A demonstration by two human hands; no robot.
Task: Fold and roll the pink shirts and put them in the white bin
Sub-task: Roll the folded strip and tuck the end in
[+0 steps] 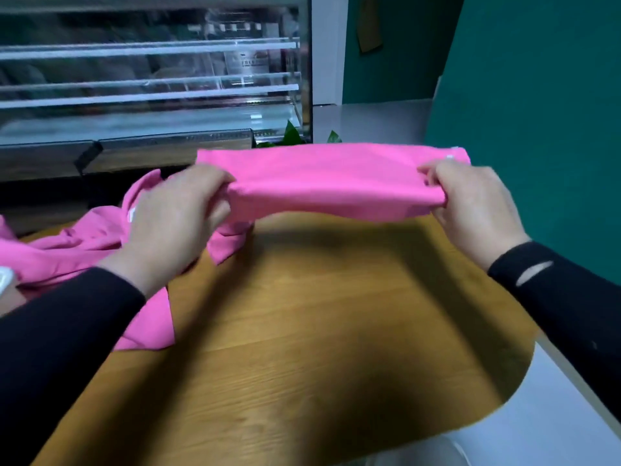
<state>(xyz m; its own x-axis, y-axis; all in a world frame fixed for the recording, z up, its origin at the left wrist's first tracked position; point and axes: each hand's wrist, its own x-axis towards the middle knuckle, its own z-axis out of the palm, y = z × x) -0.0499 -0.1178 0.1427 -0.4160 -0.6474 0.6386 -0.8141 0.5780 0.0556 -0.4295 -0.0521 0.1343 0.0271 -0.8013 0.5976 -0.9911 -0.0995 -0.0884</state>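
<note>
Wooden table (302,331), glass display case (151,79) behind. My left hand (174,223) and right hand (477,210) each pinch an end of the folded pink shirt (329,179), held taut above the table, likely to keep the folds. Unfolded pink shirts (67,250) lie heaped left. White bin not in view.

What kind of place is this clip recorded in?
Probably a small café or shop rather than a home: a glass display case with clear shelves stands behind the wooden table, beside teal walls. Pink shirts lie on the table.
</note>
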